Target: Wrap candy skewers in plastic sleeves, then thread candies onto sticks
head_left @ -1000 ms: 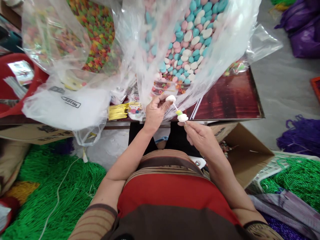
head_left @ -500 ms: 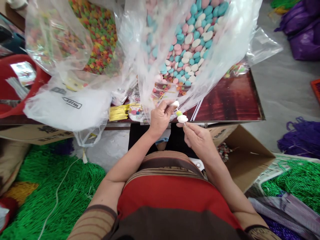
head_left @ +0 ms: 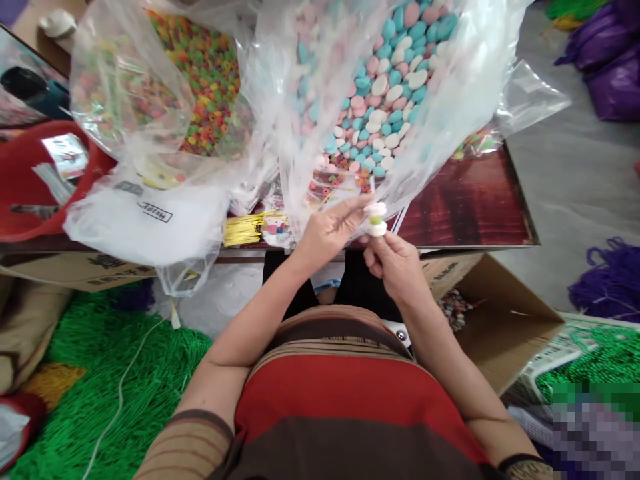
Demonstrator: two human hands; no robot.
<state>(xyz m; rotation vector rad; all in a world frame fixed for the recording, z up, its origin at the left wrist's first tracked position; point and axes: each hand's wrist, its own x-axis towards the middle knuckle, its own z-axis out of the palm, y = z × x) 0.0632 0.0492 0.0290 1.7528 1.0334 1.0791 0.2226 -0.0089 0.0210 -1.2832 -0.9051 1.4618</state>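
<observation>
Over the table's front edge, my right hand [head_left: 395, 263] pinches the lower end of a thin stick threaded with candies [head_left: 376, 221]. The threaded pieces are whitish ones above and below with a yellow-green one between, and the pale stick tip [head_left: 373, 183] pokes out on top. My left hand [head_left: 327, 230] comes from the left, its thumb and index finger closed at the edge of the top whitish candy [head_left: 375, 209]. Just beyond lies an open clear plastic bag [head_left: 440, 127] full of pink, blue and white oval candies [head_left: 383, 123].
A second bag holds small orange and green ring-shaped candies [head_left: 213, 87]. Yellow twist ties [head_left: 243, 230] and a white plastic bag [head_left: 145, 220] lie along the table edge [head_left: 480, 207]. Red basin [head_left: 30, 220] stands left; an open cardboard box [head_left: 505, 327] is below right. Green strands [head_left: 135, 380] cover the floor.
The top whitish candy, earlier in my left fingers apart from the stack, now sits on the stick above the yellow-green piece. Both hands moved slightly right, and the stick turned more upright.
</observation>
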